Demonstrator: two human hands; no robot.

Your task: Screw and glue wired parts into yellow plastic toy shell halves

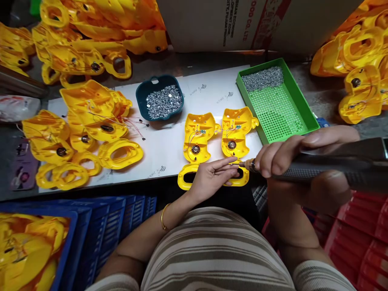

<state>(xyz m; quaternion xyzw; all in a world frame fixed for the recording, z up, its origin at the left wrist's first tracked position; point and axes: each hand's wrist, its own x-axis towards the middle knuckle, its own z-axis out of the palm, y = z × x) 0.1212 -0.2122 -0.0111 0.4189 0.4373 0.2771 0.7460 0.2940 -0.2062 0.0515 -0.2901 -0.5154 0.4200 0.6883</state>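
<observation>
My right hand (pixel 286 155) is wrapped around a black electric screwdriver (pixel 362 161) that points left. Its bit (pixel 241 164) ends at the fingertips of my left hand (pixel 212 178). The left thumb and fingers are closed together there; anything pinched in them is too small to name. Just beyond lie two open yellow plastic shell halves, a left one (pixel 194 135) and a right one (pixel 230 139), each with a round speaker, thin wires and a small green circuit board. Their yellow loop handles reach the table's front edge, and my left hand partly covers the right shell's loop (pixel 244 178).
A dark teal bowl (pixel 142 97) of screws stands behind the shells. At right is a green perforated tray (pixel 298 109) with small metal parts. Wired yellow shells (pixel 93 105) pile up at left. A cardboard box (pixel 206 24) stands behind; blue crates (pixel 100 222) sit below left.
</observation>
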